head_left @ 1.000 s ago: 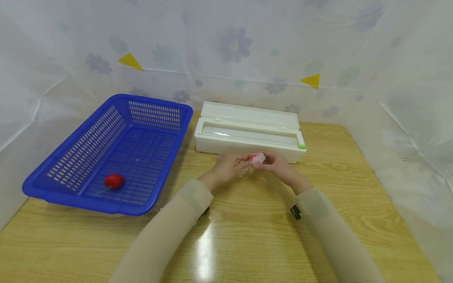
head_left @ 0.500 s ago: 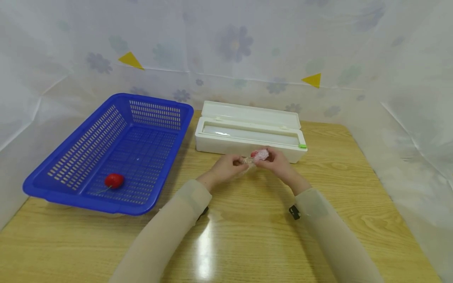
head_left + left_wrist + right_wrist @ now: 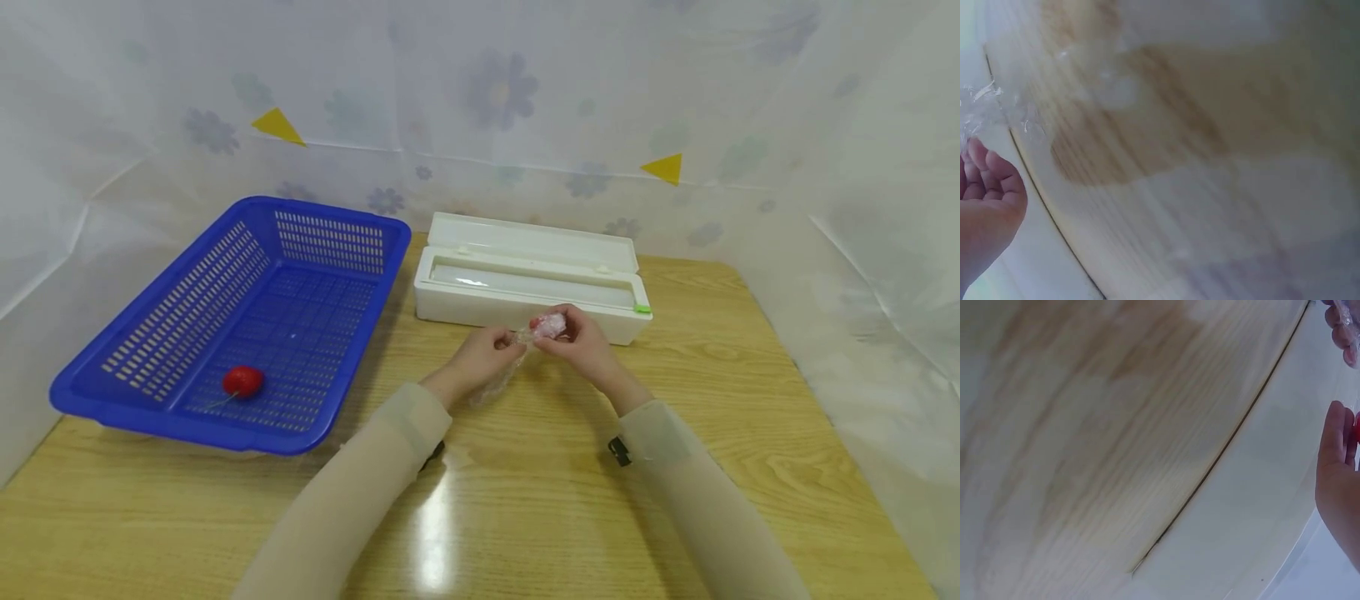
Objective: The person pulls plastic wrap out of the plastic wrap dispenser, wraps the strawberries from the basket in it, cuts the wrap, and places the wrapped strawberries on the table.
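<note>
My right hand (image 3: 590, 348) holds a small red, round item (image 3: 536, 323) bundled in clear cling film (image 3: 552, 326) between thumb and fingers. A sliver of the red item (image 3: 1357, 427) shows at the edge of the right wrist view. To its left, my left hand (image 3: 477, 358) pinches the gathered film, and a loose tail of it hangs below the fingers. The left wrist view has crinkled film (image 3: 984, 103) above the curled left fingers. Both hands are in front of a white cling film box (image 3: 528, 279), lid raised, a roll (image 3: 517, 283) inside.
A blue plastic basket (image 3: 296, 333) stands on the left of the wooden table (image 3: 525, 517). In it lies a red, round, cherry-like fruit (image 3: 243, 382) with a thin stem. A bright green tab (image 3: 642, 309) marks the box's right end. Patterned curtain (image 3: 495, 92) encloses the back.
The hands have drawn slightly apart, my right hand moving up a little with the wrapped item. The film between them is now stretched and gathered, and its tail hangs longer below my left hand.
</note>
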{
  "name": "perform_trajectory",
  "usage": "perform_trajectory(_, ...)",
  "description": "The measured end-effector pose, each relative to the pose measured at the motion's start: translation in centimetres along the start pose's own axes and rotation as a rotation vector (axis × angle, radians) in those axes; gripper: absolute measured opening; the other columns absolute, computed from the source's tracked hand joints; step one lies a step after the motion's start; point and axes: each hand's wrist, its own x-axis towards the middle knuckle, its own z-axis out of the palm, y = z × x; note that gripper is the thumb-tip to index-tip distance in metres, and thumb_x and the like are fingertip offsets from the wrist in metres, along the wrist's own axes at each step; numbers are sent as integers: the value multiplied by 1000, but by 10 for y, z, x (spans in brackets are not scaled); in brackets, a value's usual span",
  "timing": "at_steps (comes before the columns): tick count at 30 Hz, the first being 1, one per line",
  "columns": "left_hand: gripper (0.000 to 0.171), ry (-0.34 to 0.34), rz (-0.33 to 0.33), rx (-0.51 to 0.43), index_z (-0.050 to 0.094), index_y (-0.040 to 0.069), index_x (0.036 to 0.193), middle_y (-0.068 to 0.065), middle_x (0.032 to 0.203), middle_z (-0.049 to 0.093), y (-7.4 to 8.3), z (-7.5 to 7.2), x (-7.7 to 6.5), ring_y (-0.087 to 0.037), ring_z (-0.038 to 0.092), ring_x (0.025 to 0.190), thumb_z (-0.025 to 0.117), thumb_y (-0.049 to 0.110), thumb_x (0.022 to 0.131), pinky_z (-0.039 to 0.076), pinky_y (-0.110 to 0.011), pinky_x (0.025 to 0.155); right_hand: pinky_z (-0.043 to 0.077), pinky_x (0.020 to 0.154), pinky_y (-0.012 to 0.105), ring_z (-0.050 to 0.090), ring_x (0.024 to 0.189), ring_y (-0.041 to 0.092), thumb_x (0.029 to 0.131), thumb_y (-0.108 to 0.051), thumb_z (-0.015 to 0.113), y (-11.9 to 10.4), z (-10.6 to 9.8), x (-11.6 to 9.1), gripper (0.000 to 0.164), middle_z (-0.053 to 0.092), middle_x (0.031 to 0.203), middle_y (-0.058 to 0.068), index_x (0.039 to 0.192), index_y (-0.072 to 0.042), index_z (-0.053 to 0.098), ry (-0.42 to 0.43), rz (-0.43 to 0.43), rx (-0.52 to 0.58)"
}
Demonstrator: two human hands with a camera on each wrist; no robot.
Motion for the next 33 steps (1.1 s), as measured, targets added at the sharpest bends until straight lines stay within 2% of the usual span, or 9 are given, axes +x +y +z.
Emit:
perform_trajectory(5,20,15,-25,-91,62,4,97,-5,87,59,1,-1,-1,-13,50,77,52,20,91,42,-20,65,49,71,11,54,82,-2,82,-1,67,0,5,1,41,56,111,21,117,7,47,42,-19,-43)
perform_trajectory(10,17,27,-32,-135,62,-2,99,-8,85,61,6,2,0,-10,51,70,56,8,87,44,-17,59,54,76,25,57,88,17,77,0,71,-1,13,0,41,55,107,21,111,6,50,113,-137,-214)
perform_trajectory(14,25,7,-85,-271,62,-3,110,-15,99,65,8,5,1,-10,56,74,55,13,92,53,-24,71,54,72,35,54,90,28,75,1,71,-2,17,-3,41,49,105,20,110,4,50,162,-239,-368)
perform_trajectory(17,35,-20,-126,-424,60,-3,115,-17,106,65,10,5,3,-12,61,79,46,24,98,55,-31,81,52,69,35,51,89,27,74,3,71,-3,18,-4,42,46,105,18,110,2,50,176,-279,-459)
perform_trajectory(19,43,-35,-145,-492,60,-3,115,-17,105,65,11,5,3,-13,62,81,41,33,99,55,-31,81,51,68,35,51,88,26,74,3,71,-4,18,-4,42,46,104,18,111,2,51,176,-315,-520)
perform_trajectory(23,52,-48,-158,-512,63,-1,111,-13,103,66,14,4,3,-13,63,81,44,45,96,55,-28,79,51,70,35,53,87,25,76,4,70,-3,17,-4,40,46,104,17,111,1,53,144,-388,-588)
perform_trajectory(27,47,-53,-158,-468,64,-1,106,-8,102,65,15,4,2,-12,61,81,52,43,93,54,-30,82,50,74,38,50,91,26,75,3,69,0,13,-6,43,48,107,15,115,-2,53,78,-406,-603)
perform_trajectory(30,44,-13,-158,-468,64,0,107,-5,98,64,13,3,3,-12,60,82,55,40,92,53,-33,85,50,81,42,48,101,26,74,2,66,1,10,-9,53,47,118,14,124,-5,49,-3,-385,-596)
perform_trajectory(33,44,34,-160,-492,64,0,108,-5,93,64,11,1,4,-13,59,82,57,40,91,52,-35,87,47,92,48,45,114,28,76,-6,67,1,8,-12,62,41,131,14,134,-6,43,-78,-373,-582)
